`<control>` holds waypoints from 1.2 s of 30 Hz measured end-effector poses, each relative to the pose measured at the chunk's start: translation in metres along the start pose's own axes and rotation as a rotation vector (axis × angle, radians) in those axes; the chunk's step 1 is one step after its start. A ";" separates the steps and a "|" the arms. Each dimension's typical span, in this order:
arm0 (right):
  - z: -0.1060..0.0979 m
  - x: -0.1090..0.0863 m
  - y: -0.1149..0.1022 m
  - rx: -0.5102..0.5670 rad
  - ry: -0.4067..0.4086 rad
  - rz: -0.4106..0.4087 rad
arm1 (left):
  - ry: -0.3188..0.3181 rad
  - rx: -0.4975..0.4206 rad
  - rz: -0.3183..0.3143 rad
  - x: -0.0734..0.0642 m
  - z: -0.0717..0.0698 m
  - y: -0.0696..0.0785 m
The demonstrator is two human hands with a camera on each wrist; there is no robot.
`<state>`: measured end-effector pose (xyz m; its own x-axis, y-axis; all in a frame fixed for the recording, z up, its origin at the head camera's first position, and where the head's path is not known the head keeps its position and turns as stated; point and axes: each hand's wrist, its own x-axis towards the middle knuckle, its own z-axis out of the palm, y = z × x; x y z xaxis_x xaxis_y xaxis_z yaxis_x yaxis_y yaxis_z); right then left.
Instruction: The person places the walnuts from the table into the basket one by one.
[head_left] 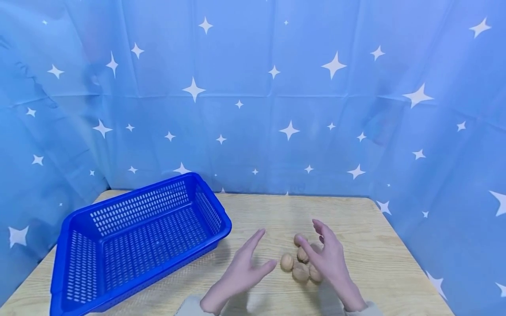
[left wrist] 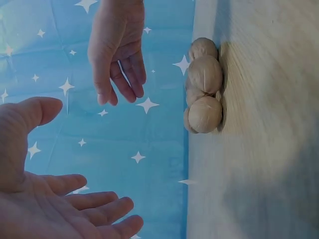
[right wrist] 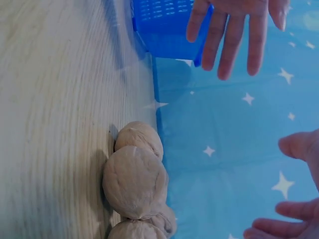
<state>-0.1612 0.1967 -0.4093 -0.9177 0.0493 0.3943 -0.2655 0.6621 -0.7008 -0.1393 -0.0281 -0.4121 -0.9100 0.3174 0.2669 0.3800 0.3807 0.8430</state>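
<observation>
Several brown walnuts [head_left: 301,272] lie bunched together on the table, right of centre in the head view. My left hand [head_left: 243,270] is held to their left, fingers spread and thumb apart, with nothing in it. Above the right side of the bunch is my right hand [head_left: 330,259], fingers slightly bent and empty, hiding part of some nuts. In the left wrist view the walnuts [left wrist: 205,74] sit on the tabletop, apart from both hands. The right wrist view shows the walnuts [right wrist: 135,181] close up, clear of the fingers.
A large blue plastic basket [head_left: 158,268] with perforated walls stands on the left of the wooden table [head_left: 379,245]; no contents show in it. Blue curtains [head_left: 245,118] with white stars hang behind the table and at both sides.
</observation>
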 end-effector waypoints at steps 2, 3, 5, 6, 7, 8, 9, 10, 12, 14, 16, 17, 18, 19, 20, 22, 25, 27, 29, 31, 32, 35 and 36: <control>0.000 -0.001 0.000 0.016 0.001 0.014 | -0.002 -0.027 -0.008 -0.006 -0.003 -0.001; 0.000 -0.002 0.001 0.020 0.006 0.017 | -0.001 -0.038 -0.015 -0.009 -0.004 -0.002; 0.000 -0.003 0.002 0.025 0.018 0.013 | 0.010 -0.049 -0.029 -0.016 -0.007 -0.003; -0.001 -0.003 0.003 0.026 0.025 0.008 | 0.018 -0.049 -0.034 -0.019 -0.008 -0.003; -0.001 -0.003 0.004 0.029 0.030 0.002 | 0.026 -0.048 -0.039 -0.023 -0.010 -0.003; 0.000 -0.003 0.005 0.029 0.037 -0.003 | 0.031 -0.046 -0.045 -0.026 -0.012 -0.003; 0.000 -0.004 0.006 0.029 0.042 -0.007 | 0.036 -0.045 -0.052 -0.029 -0.015 -0.003; 0.000 -0.004 0.006 0.030 0.044 -0.010 | 0.043 -0.047 -0.058 -0.032 -0.017 -0.003; 0.000 -0.004 0.008 0.031 0.049 -0.018 | 0.051 -0.047 -0.083 -0.038 -0.021 -0.004; 0.001 -0.004 0.009 0.026 0.051 -0.026 | 0.072 -0.050 -0.095 -0.043 -0.026 -0.004; 0.002 -0.004 0.010 0.024 0.051 -0.035 | 0.103 -0.057 -0.112 -0.047 -0.031 -0.004; 0.002 -0.004 0.011 0.023 0.050 -0.038 | 0.120 -0.059 -0.130 -0.049 -0.033 -0.004; 0.003 -0.004 0.011 0.020 0.048 -0.039 | 0.138 -0.060 -0.139 -0.051 -0.035 -0.004; 0.003 -0.004 0.012 0.020 0.046 -0.040 | 0.155 -0.063 -0.143 -0.053 -0.036 -0.003; 0.004 -0.004 0.012 0.021 0.046 -0.041 | 0.170 -0.062 -0.150 -0.055 -0.038 -0.003; 0.005 -0.004 0.013 0.023 0.045 -0.041 | 0.197 -0.048 -0.155 -0.060 -0.039 -0.002; 0.006 -0.004 0.012 0.029 0.044 -0.045 | 0.238 -0.018 -0.130 -0.068 -0.041 -0.003; 0.006 -0.004 0.012 0.031 0.044 -0.049 | 0.276 0.011 -0.104 -0.073 -0.041 -0.004; 0.006 -0.003 0.012 0.034 0.043 -0.052 | 0.329 0.038 -0.076 -0.077 -0.043 -0.005; 0.006 -0.003 0.012 0.036 0.040 -0.051 | 0.385 0.080 -0.043 -0.082 -0.045 -0.007; 0.006 -0.002 0.012 0.034 0.039 -0.049 | 0.416 0.098 -0.028 -0.085 -0.046 -0.008; 0.006 -0.002 0.011 0.031 0.031 -0.049 | 0.497 0.120 -0.006 -0.091 -0.053 -0.011; 0.006 -0.002 0.011 0.029 0.028 -0.049 | 0.515 0.123 -0.003 -0.093 -0.056 -0.011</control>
<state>-0.1646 0.1995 -0.4215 -0.8946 0.0386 0.4452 -0.3192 0.6419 -0.6971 -0.0683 -0.1106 -0.4203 -0.8629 -0.1399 0.4856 0.3658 0.4899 0.7913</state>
